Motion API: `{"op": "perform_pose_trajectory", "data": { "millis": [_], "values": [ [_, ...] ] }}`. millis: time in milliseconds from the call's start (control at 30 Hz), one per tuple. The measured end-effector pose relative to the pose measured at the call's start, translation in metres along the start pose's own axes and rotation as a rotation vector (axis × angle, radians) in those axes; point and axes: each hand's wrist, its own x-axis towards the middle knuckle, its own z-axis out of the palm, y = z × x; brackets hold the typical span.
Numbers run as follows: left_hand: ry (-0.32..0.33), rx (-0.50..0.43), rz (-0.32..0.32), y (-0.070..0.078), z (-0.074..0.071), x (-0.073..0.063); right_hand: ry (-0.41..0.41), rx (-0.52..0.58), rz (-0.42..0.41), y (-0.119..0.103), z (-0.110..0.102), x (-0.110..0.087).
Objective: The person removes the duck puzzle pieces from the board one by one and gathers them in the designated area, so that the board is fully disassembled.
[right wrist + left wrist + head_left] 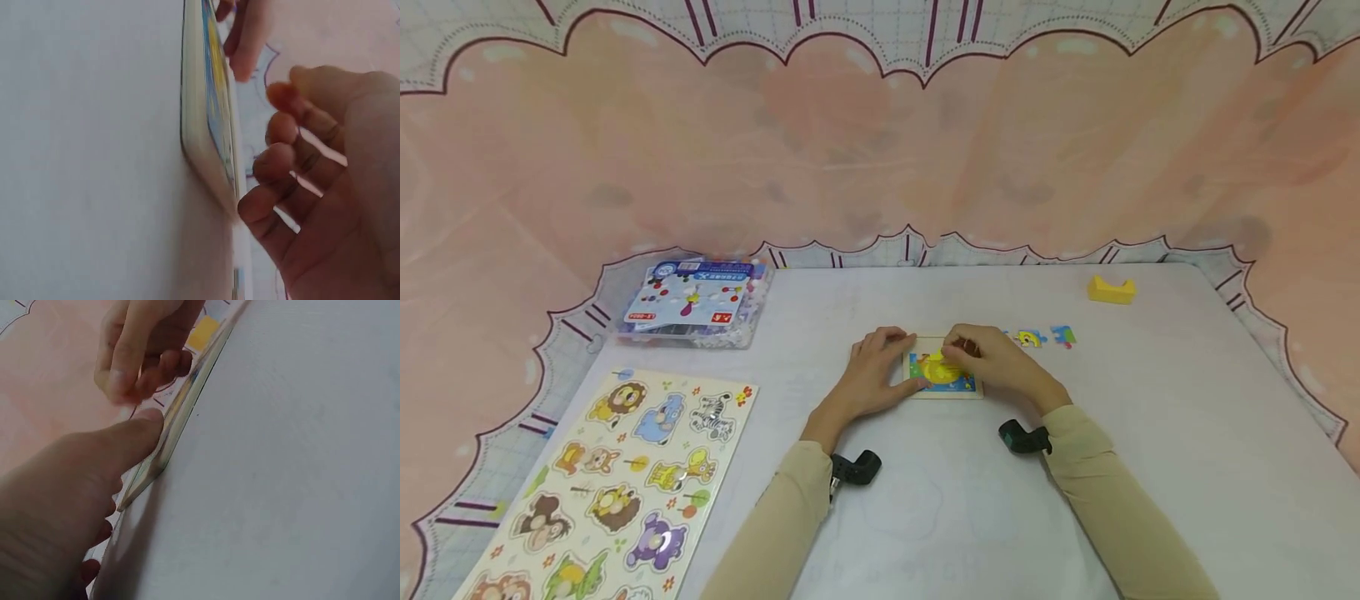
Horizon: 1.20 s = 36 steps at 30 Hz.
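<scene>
Your spread left hand point(877, 375) is steadying the puzzle board point(929, 343) lying between both hands | your right hand point(1002, 360) is hovering above, can't tell whether pinching | best be keeping it flat, pressing squarely

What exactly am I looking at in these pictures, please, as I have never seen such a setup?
There is no machine: a person works bare-handed. The wide picture comes from a camera on the head; the two tilted ones come from the wrist cameras. On the white table lie a framed puzzle, loose pieces, a yellow block, an animal board and a plastic box. The left hand touches the puzzle; the right hand curls over it, hiding whether it holds a piece.
</scene>
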Motion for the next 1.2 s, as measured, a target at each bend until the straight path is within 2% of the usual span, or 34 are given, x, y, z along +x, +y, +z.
{"op": "perform_pose_trajectory", "data": {
  "millis": [433, 600, 1200],
  "values": [
    [0.017, 0.060, -0.008, 0.001, 0.001, 0.000, -0.041, -0.217, -0.013, -0.016, 0.015, 0.008],
    [0.014, 0.056, -0.018, 0.001, 0.000, 0.000, -0.049, -0.218, 0.010, -0.017, 0.016, 0.008],
    [0.006, 0.054, -0.035, 0.003, -0.001, 0.000, -0.040, -0.194, 0.009, -0.017, 0.017, 0.005]
  ]
}}
